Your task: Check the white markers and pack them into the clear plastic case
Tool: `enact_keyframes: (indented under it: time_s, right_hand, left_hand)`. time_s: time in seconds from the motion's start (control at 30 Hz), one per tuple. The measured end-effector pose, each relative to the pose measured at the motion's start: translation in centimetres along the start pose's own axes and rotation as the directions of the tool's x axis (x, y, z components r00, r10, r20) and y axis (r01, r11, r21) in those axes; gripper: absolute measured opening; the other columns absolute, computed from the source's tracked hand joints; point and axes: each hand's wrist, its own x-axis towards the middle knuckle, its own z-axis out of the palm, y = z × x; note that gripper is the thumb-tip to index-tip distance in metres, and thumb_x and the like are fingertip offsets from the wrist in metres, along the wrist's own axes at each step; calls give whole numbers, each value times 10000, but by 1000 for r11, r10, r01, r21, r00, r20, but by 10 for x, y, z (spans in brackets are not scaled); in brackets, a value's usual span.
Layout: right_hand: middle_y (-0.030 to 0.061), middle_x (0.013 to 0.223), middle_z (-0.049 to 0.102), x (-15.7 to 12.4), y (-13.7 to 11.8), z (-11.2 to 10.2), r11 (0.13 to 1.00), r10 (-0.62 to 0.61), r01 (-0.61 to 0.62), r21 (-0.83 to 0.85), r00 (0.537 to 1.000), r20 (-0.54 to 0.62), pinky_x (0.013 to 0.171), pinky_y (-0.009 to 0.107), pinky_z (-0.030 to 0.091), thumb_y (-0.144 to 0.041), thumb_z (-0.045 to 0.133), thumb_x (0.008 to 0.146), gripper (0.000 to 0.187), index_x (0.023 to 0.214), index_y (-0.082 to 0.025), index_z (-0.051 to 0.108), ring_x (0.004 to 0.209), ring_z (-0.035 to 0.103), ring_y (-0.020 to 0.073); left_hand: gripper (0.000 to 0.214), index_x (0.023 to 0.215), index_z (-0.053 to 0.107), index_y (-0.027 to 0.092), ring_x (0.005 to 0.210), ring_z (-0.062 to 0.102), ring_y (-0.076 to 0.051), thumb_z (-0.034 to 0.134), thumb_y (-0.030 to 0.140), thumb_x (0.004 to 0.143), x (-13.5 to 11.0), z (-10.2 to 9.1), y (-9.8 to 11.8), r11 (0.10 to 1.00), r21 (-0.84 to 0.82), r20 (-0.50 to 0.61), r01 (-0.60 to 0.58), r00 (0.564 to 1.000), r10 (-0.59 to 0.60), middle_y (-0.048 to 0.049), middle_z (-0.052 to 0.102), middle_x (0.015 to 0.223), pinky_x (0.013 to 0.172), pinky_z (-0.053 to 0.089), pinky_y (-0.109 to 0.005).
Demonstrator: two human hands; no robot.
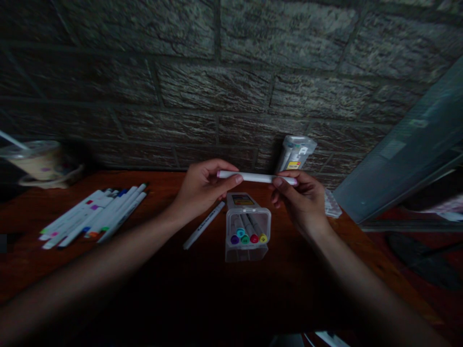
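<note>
Both hands hold one white marker [257, 178] level above the wooden table [162, 274]. My left hand [204, 187] pinches its left end. My right hand [300, 198] pinches its right end, which has a pink tip. Just below the marker a clear plastic case [247, 233] lies on the table with several markers inside, their coloured caps facing me. A single white marker [203, 225] lies to the left of the case.
A row of several white markers [94, 218] lies at the table's left. A lidded cup with a straw [38, 161] stands at the far left. A second clear marker case [295, 152] leans against the brick wall. A grey panel [408, 154] slants at the right.
</note>
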Motion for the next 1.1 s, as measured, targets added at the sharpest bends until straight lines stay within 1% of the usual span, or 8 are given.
enact_keyframes:
  time_s: [0.13,0.27,0.33,0.5,0.63,0.9,1.1]
  right_hand:
    - [-4,706,766,1,0,0,1000,22,-22,2,1000,-4,403,226,511,-332,896,771,192,873,-236,766,477,644,115]
    - [10,737,781,1,0,-1,999,43,-43,10,999,-4,408,230,507,-364,870,802,182,884,-239,765,480,639,115]
    - [18,750,786,1,0,-1,999,40,-40,11,999,-4,406,233,505,-376,858,815,183,882,-235,764,478,637,115]
    - [28,775,800,1,-1,0,998,52,-51,36,998,-25,394,236,502,-405,852,813,205,886,-232,768,470,637,118]
    - [32,804,816,1,-2,-1,996,65,-62,70,997,-33,389,229,503,-416,836,825,216,914,-227,780,469,647,119]
    - [57,869,831,1,-3,-2,993,98,-96,63,995,-23,403,246,519,-422,736,911,231,1016,-219,766,482,667,128]
    - [72,859,835,2,-4,-3,990,103,-102,96,995,-8,402,249,527,-427,718,911,265,1020,-188,756,470,675,139]
  left_hand:
    - [144,901,781,170,464,542,-84,828,275,815,0,0,1,1000,1,5,12,1000,-12,29,613,586,425,390,-185]
    - [160,940,782,156,485,557,-79,799,283,844,1,1,2,998,-35,2,47,999,-47,-26,722,723,445,423,-196]
    - [179,964,780,153,482,558,-75,793,294,853,2,0,1,996,-63,-2,57,998,-57,-43,750,773,443,426,-200]
    - [194,1007,775,156,483,566,-74,773,300,876,3,-1,-2,991,-118,-4,57,998,-58,-56,761,803,442,429,-202]
    - [180,1015,769,150,481,568,-74,753,274,885,4,-1,-3,976,-203,-7,79,997,-82,-56,756,808,440,451,-202]
    - [199,1023,775,136,477,564,-82,725,278,893,3,0,2,942,-309,-8,129,990,-138,-71,759,814,438,450,-216]
    - [229,1048,764,102,466,574,-102,682,261,906,4,-2,2,920,-360,6,157,986,-166,-93,770,813,428,450,-227]
